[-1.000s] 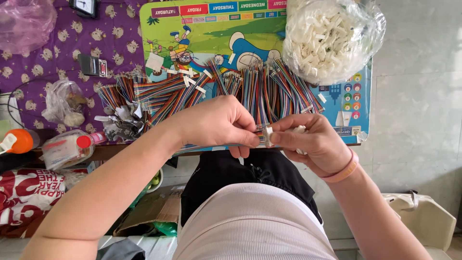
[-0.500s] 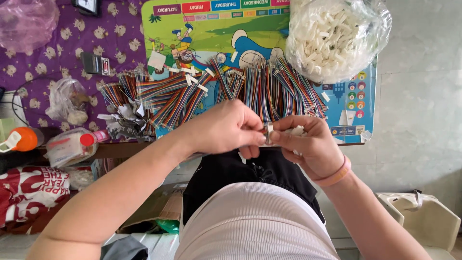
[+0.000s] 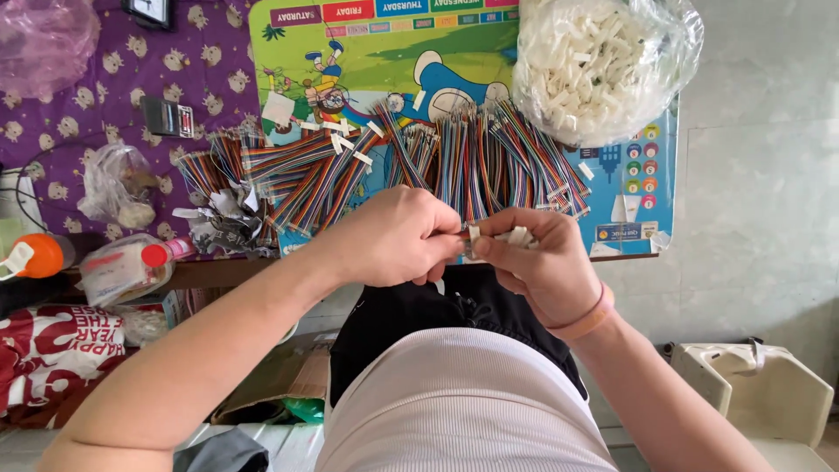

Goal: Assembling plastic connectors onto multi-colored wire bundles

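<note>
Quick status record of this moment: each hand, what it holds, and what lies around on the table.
left hand: closed, fingertips meeting the right hand's at a small white connector
right hand: pinching the same connector, more white pieces in its grip
ribbon cables: multicoloured bundles fanned across the mat just beyond the hands
bag of white connectors: clear plastic, upper right
table mat: cartoon print under the cables
orange-capped bottle: far left

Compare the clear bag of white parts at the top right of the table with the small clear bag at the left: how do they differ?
The bag of white parts is large and bulging, packed with small white pieces; the small bag is crumpled and nearly empty. The big one overlaps the cartoon mat; the small one lies on the purple cloth. Both are clear plastic and untouched by either hand.
</note>
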